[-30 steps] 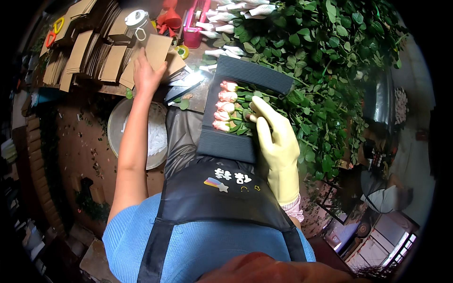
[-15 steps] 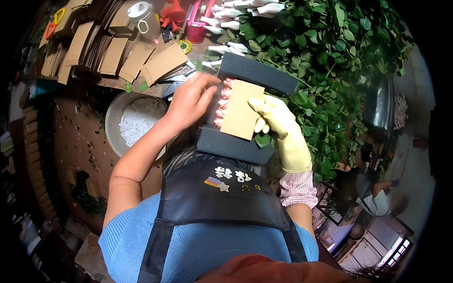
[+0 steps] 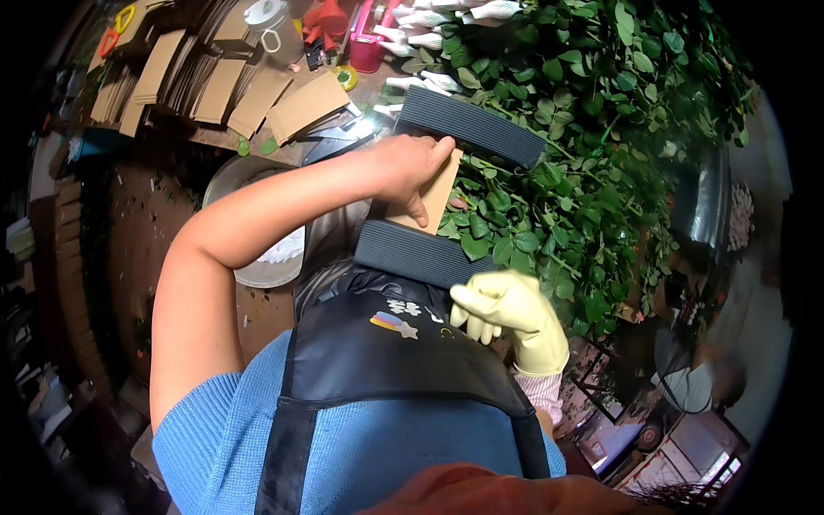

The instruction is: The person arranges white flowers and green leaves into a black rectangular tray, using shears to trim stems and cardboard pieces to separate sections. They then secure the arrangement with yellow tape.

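My left hand (image 3: 412, 176) grips a tan cardboard piece (image 3: 443, 189) lying between the two dark ridged flaps (image 3: 421, 253) of a wrap; its thumb presses the piece near the lower flap, and the pink rose heads are hidden. Leafy stems (image 3: 506, 215) spread rightward from under the cardboard. My right hand (image 3: 498, 305), in a cream rubber glove, hovers below the lower flap by my black apron, fingers curled; whatever may be inside them is hidden.
Cardboard stacks (image 3: 215, 90), a lidded jug (image 3: 280, 43) and a pink holder (image 3: 367, 53) stand on the bench. Netted buds (image 3: 416, 21) and dense foliage (image 3: 618, 103) fill the back right. A round tub (image 3: 262, 266) is at left, a person (image 3: 687, 382) at far right.
Cardboard has been brought onto the roses. My left hand has moved from the stacks onto that piece; my gloved right hand has left it and drawn down toward the apron.
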